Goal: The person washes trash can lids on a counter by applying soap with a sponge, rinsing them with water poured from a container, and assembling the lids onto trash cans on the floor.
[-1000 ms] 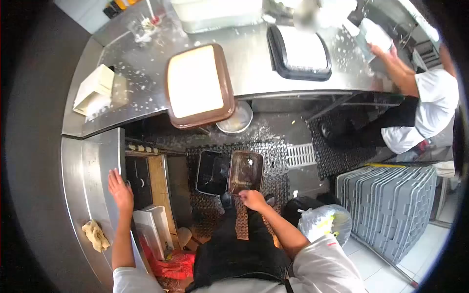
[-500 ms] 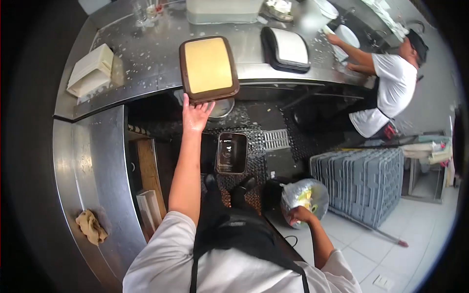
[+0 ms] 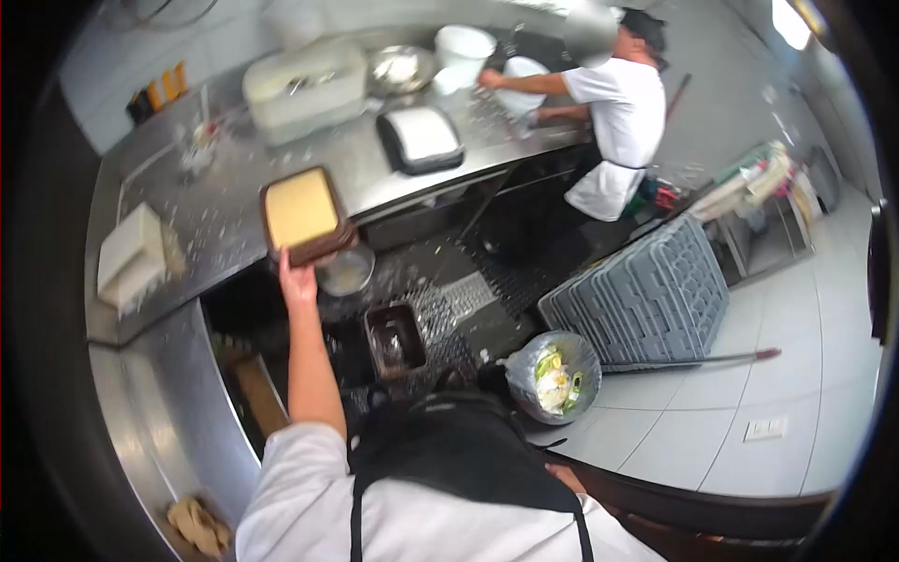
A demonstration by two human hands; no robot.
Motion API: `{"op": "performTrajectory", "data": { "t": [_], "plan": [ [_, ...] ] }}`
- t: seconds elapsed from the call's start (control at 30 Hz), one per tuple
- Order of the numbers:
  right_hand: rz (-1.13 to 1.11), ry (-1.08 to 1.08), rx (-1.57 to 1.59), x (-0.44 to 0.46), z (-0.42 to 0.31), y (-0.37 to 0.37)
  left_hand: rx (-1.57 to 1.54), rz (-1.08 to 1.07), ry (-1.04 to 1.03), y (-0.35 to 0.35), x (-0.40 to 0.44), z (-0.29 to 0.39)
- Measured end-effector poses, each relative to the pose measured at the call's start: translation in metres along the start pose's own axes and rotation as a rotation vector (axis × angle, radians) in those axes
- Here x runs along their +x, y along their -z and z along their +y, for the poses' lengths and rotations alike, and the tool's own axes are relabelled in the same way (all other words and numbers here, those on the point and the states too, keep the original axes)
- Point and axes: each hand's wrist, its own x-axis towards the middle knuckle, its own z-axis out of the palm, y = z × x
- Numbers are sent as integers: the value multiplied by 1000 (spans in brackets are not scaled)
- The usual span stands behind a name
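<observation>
A brown rectangular tray (image 3: 323, 246) with a pale yellow inner face (image 3: 302, 210) lies at the counter's front edge, perhaps as part of a stack. My left hand (image 3: 299, 281) grips its near edge, thumb on the rim and the other fingers mostly hidden beneath. Down beside my black apron, my right hand (image 3: 567, 479) is only partly visible, its fingers largely hidden. Right of the tray on the counter sits a black tray stack (image 3: 421, 140) with a white top face.
A co-worker (image 3: 623, 112) reaches toward white buckets (image 3: 464, 47) on the metal counter (image 3: 220, 225). A translucent tub (image 3: 304, 94) stands behind. Below are a brown bin (image 3: 393, 339), a lined bin of food scraps (image 3: 559, 379), grey crates (image 3: 646, 295) and a pole (image 3: 740, 357).
The camera view has swung right and tilted. My right hand has left the scraps bin and drawn back beside my body. My left hand stays on the brown tray.
</observation>
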Motion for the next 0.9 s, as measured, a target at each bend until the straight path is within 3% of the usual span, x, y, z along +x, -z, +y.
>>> {"op": "performTrajectory", "data": {
  "t": [0.13, 0.33, 0.43, 0.47, 0.5, 0.57, 0.63, 0.77, 0.83, 0.9],
  "plan": [
    [85, -71, -343, 45, -61, 23, -97, 52, -46, 4, -12, 16],
    [-58, 180, -490, 140, -214, 28, -84, 125, -232, -20, -85, 36],
    [-251, 369, -509, 186, -318, -36, -135, 23, -321, -22, -133, 34],
    [-344, 422, -485, 204, -346, -62, -158, -175, -371, 20, -135, 28],
    [-438, 459, -449, 221, -371, -91, -75, -5, -410, -8, -162, 22],
    [-619, 443, -421, 231, -421, -171, -129, -122, -341, 6, -189, 1],
    [-763, 472, -500, 246, -448, -245, -153, -43, -319, 17, -220, -22],
    [-979, 70, -371, 297, -462, -346, -213, 41, -312, 74, -269, -85],
    [-1313, -136, -379, 301, -458, -370, -207, 116, -229, 98, -285, -111],
    [-1343, -286, -537, 317, -444, -387, -138, 277, -170, 112, -297, -137]
  ]
}}
